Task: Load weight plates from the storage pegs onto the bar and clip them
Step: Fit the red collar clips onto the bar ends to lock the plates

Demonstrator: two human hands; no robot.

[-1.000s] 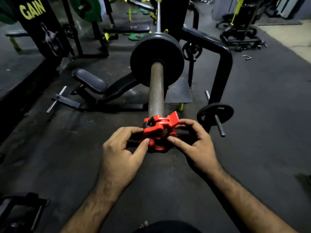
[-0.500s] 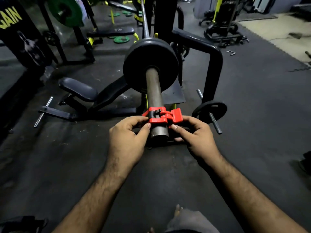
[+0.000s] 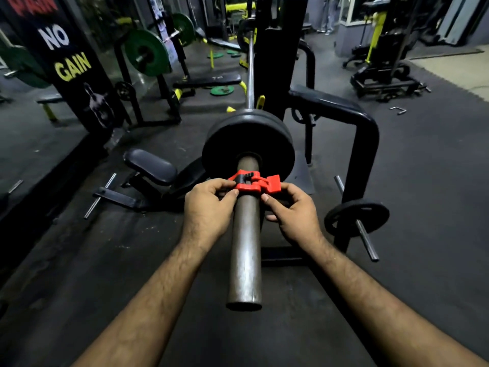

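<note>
Left hand pinches the left side of the red barbell collar, thumb and fingertips curled onto it. Right hand holds the collar's right side, fingers curled under the lever tab, which sticks out to the right, apparently unlatched. Collar sits around the barbell sleeve, centre frame, both hands equally near. Sleeve's long axis runs from lower centre up and away toward the black weight plates, just above the collar; a short stretch of bare sleeve shows between them. Judgement: collar must slide along that axis, away from the camera, until touching the plates, then clamp. A small plate hangs on a storage peg, right of frame.
</note>
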